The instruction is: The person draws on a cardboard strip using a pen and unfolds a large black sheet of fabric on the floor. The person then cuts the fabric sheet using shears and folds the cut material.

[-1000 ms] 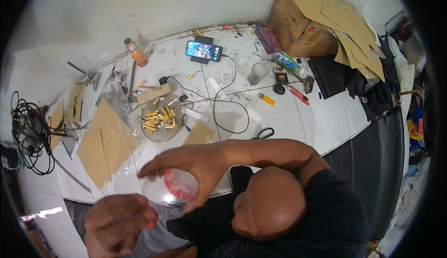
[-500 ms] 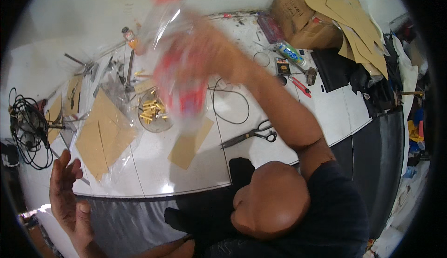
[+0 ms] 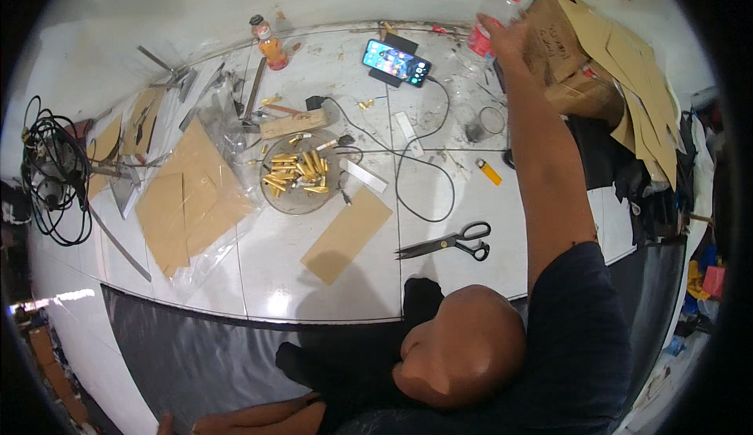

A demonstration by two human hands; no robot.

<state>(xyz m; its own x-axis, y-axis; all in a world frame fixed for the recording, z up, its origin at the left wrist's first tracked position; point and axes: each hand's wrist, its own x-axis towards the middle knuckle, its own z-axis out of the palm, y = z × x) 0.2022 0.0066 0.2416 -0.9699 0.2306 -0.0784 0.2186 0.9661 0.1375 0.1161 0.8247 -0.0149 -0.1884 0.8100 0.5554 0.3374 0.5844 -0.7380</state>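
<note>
At the far right of the white tiled worktop, my right hand [image 3: 514,41] is closed round a clear plastic bottle [image 3: 480,39] with a red cap and red label. The bottle stands upright beside a cardboard box [image 3: 555,50], its base on or just above the surface. My left hand [image 3: 182,425] is low at the bottom edge, mostly cut off, with only a fingertip or thumb and part of the palm side showing. Nothing is visible in it. Black-handled scissors [image 3: 447,243] and a yellow lighter [image 3: 489,172] lie below my right forearm.
A lit phone [image 3: 394,62] rests on a stand with a cable. A clear bowl [image 3: 271,200] holds several short gold-coloured pieces. Brown card [image 3: 349,235], plastic-wrapped card [image 3: 169,215], an orange-drink bottle [image 3: 271,49] and a cable coil [image 3: 59,176] lie around the worktop.
My right hand has carried the bottle from the upper middle to the far right, uncovering the phone. My left hand has dropped to the lower edge.
</note>
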